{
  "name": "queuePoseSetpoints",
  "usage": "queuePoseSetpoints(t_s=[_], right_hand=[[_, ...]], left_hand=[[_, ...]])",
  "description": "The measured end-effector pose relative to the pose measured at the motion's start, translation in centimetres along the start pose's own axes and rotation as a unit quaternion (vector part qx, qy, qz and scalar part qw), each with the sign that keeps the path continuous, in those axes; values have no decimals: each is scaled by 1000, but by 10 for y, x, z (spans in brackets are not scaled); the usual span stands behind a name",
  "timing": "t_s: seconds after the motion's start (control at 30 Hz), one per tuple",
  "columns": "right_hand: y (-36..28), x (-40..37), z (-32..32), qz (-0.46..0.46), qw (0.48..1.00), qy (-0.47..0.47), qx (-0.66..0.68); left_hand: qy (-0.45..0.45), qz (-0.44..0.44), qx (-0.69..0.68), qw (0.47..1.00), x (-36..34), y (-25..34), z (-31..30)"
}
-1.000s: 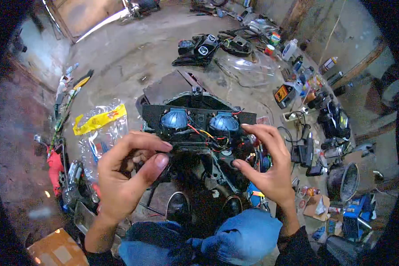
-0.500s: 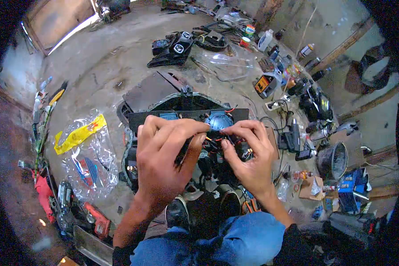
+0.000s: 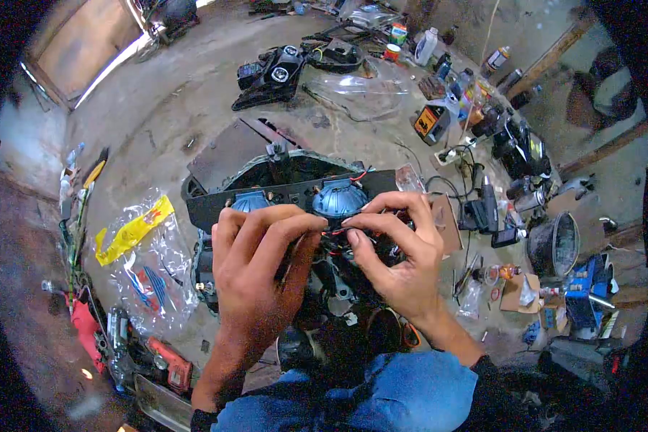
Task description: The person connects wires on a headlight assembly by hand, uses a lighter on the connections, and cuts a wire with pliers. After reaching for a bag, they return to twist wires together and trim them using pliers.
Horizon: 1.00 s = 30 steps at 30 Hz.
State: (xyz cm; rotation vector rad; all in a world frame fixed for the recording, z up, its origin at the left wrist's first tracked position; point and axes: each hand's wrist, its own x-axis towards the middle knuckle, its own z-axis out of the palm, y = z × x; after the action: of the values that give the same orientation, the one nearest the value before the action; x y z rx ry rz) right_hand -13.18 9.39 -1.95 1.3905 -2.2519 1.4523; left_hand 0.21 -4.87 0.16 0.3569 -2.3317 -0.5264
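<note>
My left hand (image 3: 255, 263) is closed in a pinch at thin red and dark wires (image 3: 336, 232). Opposite it, almost fingertip to fingertip, my right hand (image 3: 403, 252) pinches the same wires between thumb and index finger. Just beyond the fingers is a blue domed lamp unit (image 3: 340, 199) on a flat black panel (image 3: 284, 193). A second blue domed unit (image 3: 250, 201) shows partly above my left knuckles. The panel lies across a dark open housing (image 3: 304, 163). The exact wire ends are hidden by my fingertips.
A clear plastic bag (image 3: 167, 291) with a yellow strip lies left, above a red power tool (image 3: 171, 363). Black lamp parts (image 3: 273, 75) sit farther out. On the right are a black heat gun (image 3: 486, 209), a metal bucket (image 3: 554, 245) and several bottles.
The lamp assembly and my left hand appear slightly farther left. More of the left blue unit shows. My fingertips have stayed pinched at the wires, and the yellow-tipped wire is no longer visible.
</note>
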Motion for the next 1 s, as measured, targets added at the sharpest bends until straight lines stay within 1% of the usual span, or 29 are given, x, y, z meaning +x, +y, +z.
queuePoseSetpoints(t_s=[0.13,0.33,0.43,0.53,0.63,0.83,1.0], right_hand=[[2,1,-1,-7,1000,-3,10],[3,1,0,-7,1000,2,16],[4,1,0,1,1000,4,17],[3,1,1,0,1000,4,14],[3,2,1,-17,1000,7,8],[3,1,4,-28,1000,11,8],[-1,0,0,-40,999,-6,-8]], left_hand=[[-19,-11,1,1000,0,1,2],[-8,-31,-24,999,1,3,3],[8,-25,-28,999,3,1,2],[2,-30,-31,999,2,1,1],[2,-22,-21,1000,2,2,2],[-33,-4,4,999,2,2,0],[-27,12,4,1000,4,5,4]])
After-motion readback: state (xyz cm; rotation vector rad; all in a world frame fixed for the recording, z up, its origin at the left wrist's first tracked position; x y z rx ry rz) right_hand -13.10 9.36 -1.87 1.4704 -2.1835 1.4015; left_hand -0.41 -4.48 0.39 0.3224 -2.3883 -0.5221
